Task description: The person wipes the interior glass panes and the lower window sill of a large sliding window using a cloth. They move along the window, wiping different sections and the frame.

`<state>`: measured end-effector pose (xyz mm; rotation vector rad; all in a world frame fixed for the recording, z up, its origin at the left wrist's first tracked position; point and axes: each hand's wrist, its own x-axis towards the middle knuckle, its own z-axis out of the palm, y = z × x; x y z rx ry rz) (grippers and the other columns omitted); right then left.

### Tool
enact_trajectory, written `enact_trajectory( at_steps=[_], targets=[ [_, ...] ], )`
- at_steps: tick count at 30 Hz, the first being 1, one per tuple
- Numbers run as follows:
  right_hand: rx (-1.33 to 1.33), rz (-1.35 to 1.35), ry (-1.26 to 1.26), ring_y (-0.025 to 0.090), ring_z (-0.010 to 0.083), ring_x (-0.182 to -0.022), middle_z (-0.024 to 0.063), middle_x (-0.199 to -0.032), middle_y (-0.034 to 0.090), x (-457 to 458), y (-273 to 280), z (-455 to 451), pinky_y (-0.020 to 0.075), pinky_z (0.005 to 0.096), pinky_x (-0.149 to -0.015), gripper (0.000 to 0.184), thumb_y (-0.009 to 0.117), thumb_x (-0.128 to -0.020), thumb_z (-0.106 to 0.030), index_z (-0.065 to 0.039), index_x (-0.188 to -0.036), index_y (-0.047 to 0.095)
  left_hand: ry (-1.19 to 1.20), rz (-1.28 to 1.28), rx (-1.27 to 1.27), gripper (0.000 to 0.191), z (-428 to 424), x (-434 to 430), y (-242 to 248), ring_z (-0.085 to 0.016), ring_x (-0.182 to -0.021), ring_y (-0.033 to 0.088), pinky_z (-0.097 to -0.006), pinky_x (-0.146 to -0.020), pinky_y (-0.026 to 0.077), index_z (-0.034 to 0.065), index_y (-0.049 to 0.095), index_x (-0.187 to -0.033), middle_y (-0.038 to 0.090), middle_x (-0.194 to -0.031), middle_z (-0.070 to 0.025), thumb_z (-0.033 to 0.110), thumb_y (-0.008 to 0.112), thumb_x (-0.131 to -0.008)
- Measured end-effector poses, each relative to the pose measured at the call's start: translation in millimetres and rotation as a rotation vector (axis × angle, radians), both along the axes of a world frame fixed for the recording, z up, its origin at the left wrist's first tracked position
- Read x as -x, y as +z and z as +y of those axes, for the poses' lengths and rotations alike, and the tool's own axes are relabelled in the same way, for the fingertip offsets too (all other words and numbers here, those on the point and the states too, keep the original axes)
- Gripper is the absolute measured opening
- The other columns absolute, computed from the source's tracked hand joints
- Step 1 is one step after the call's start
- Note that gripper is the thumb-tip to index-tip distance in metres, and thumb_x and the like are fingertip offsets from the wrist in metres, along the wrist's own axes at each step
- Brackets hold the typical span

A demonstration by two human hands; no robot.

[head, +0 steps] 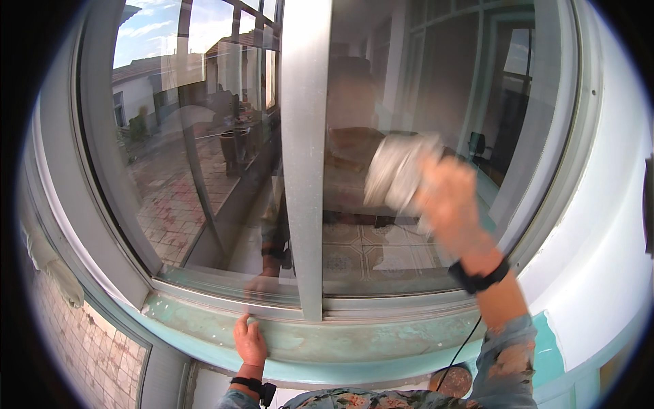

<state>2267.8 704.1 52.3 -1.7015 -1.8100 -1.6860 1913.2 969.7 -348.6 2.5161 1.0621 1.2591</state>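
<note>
My right hand (449, 197) is closed on a pale cloth (401, 171), held against or just before the right window pane (357, 255); both are blurred. My left hand (250, 340) rests at the front of the sliding window's bottom frame, over the green painted sill (357, 337), with its fingers bent and no object seen in it. Each wrist wears a black band. A grey metal upright (304, 153) stands between the right pane and the left pane (168, 204), which carries reflections of a courtyard.
A black cable (460, 347) hangs beside my right forearm. Below the sill is a round brownish object (453, 382). A white wall (587, 230) borders the window on the right; a pale cloth bundle (56, 271) hangs at far left above brick paving (102, 353).
</note>
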Motion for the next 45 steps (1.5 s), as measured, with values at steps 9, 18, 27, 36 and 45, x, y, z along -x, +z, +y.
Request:
enact_trajectory(
  at_steps=[9, 18, 27, 36, 45],
  targets=[
    [-0.726, -0.182, -0.081, 0.054, 0.0414, -0.121, 0.0164, -0.132, 0.059, -10, 291, 57, 0.0498, 0.0520, -0.098, 0.043, 0.064, -0.087, -0.008, -0.015, -0.129, 0.066, -0.024, -0.005, -0.019, 0.019, -1, 1, 4, -0.040, -0.121, 0.057, -0.0487, -0.099, 0.046, 0.0062, 0.065, -0.098, 0.059, -0.133, -0.0169, -0.003, 0.064, -0.082],
    [-0.516, -0.112, 0.120, 0.056, 0.0334, -0.111, 0.0110, -0.114, 0.059, 60, 216, 127, 0.0501, 0.0458, -0.089, 0.019, 0.062, -0.089, -0.013, -0.013, -0.105, 0.071, -0.087, -0.028, -0.030, 0.020, 3, 2, -4, -0.042, -0.122, 0.056, -0.0506, -0.100, 0.045, 0.0057, 0.064, -0.101, 0.059, -0.134, -0.0193, -0.005, 0.061, -0.084],
    [-0.245, -0.014, 0.156, 0.055, 0.0333, -0.114, 0.0093, -0.136, 0.058, 60, 68, 102, 0.0476, 0.0427, -0.088, 0.038, 0.067, -0.074, -0.002, -0.013, -0.110, 0.073, -0.057, -0.005, -0.027, 0.021, 4, 1, -6, -0.042, -0.123, 0.057, -0.0495, -0.104, 0.047, 0.0042, 0.064, -0.104, 0.061, -0.132, -0.0200, -0.006, 0.063, -0.086],
    [0.030, -0.013, 0.146, 0.054, 0.0294, -0.115, 0.0064, -0.141, 0.057, 52, -99, 76, 0.0465, 0.0375, -0.081, 0.014, 0.066, -0.084, -0.019, -0.014, -0.096, 0.072, -0.035, 0.004, -0.020, 0.020, 4, 1, -8, -0.042, -0.125, 0.055, -0.0501, -0.105, 0.045, 0.0056, 0.065, -0.106, 0.059, -0.137, -0.0182, -0.004, 0.062, -0.089],
    [0.370, -0.077, 0.119, 0.052, 0.0260, -0.115, 0.0017, -0.144, 0.054, 43, -238, 54, 0.0480, 0.0352, -0.081, 0.017, 0.066, -0.085, -0.020, -0.014, -0.099, 0.073, -0.003, 0.012, -0.026, 0.020, 5, 0, -10, -0.040, -0.122, 0.058, -0.0471, -0.103, 0.048, 0.0051, 0.066, -0.104, 0.061, -0.134, -0.0184, -0.005, 0.064, -0.087]
  ],
)
